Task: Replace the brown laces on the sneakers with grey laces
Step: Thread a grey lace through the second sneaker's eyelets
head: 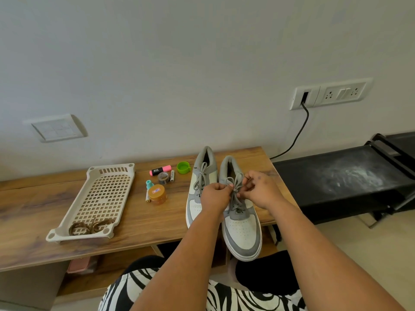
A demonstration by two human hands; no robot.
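Note:
Two white and grey sneakers stand side by side on the wooden table (157, 223), toes toward me. The left sneaker (196, 205) carries a tied grey lace. The right sneaker (242, 234) has a grey lace (235, 194) threaded through it. My left hand (215, 196) and my right hand (260, 190) are over the right sneaker, each pinching a part of that grey lace near the top eyelets. The brown laces (89, 226) lie coiled in the near end of a beige plastic basket (105, 194) at the left.
Between basket and shoes sit a pink highlighter (160, 170), a green cap (183, 167), a tape roll (163, 178), batteries, a teal-capped bottle (149, 184) and an orange-lidded jar (157, 194). A black bench (336, 176) stands to the right. A cable (298, 133) hangs from a wall socket.

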